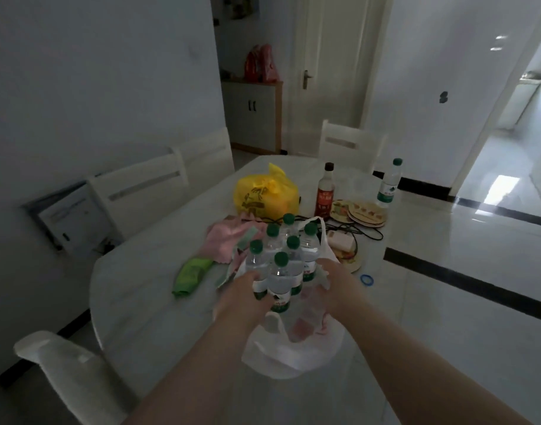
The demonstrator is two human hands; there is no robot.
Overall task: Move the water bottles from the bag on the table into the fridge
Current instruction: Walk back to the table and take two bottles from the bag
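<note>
1. The oval white marble-look bench [146, 289] fills the middle of the frame, running from the lower left up to the centre.
2. White wooden chairs [140, 188] stand along its left side, with another at its far end.
3. A crumpled white plastic bag [281, 354] lies open on the bench at lower centre. One of its handles rises behind the bottles.
4. Six clear plastic water bottles [278, 265] with green caps stand upright in a tight cluster at the bag's mouth, in the centre of the frame. You cannot tell whether their bases rest on the bench.
5. A knotted yellow plastic bag [264, 194] sits beyond them, above centre.
6. Your left hand [241, 294] grips the near-left bottles, with its fingers curled round them.
7. Your right hand [333, 286] clasps the cluster's right side, over the bag's edge.
8. A pink cloth [229, 237] lies just left of the bottles.
9. A green cloth [191, 276] lies further left.
10. A dark glass sauce bottle [326, 191] stands right of the yellow bag.
11. A single green-capped water bottle [388, 185] stands apart at the bench's far right edge.
12. A small blue ring [366, 280] lies right of your right hand.
</note>
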